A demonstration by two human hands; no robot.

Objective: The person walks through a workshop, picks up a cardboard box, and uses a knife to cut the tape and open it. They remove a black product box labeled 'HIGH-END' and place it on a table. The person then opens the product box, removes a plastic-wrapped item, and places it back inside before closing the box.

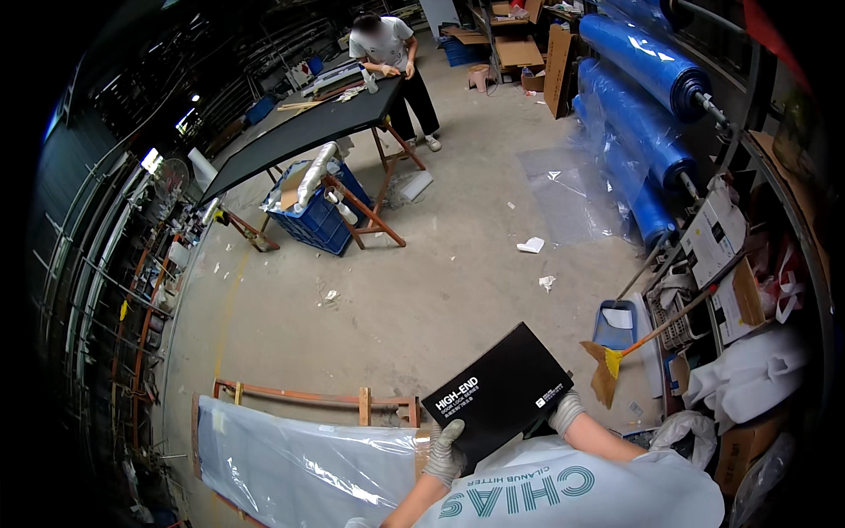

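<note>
White lettering (457, 395) marks the black box (502, 387) gripped by the left hand (445, 452) and right hand (566, 412).

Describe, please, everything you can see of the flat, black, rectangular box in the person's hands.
The flat, black, rectangular box looks like smooth cardboard, with white printing near its left end and a small white mark near its right corner. It appears closed. Its long sides slant up to the right, and it is held in front of the person's pale shirt. The gloved left hand grips its lower-left end, thumb on top; the gloved right hand holds its right corner. Its underside is hidden.
</note>
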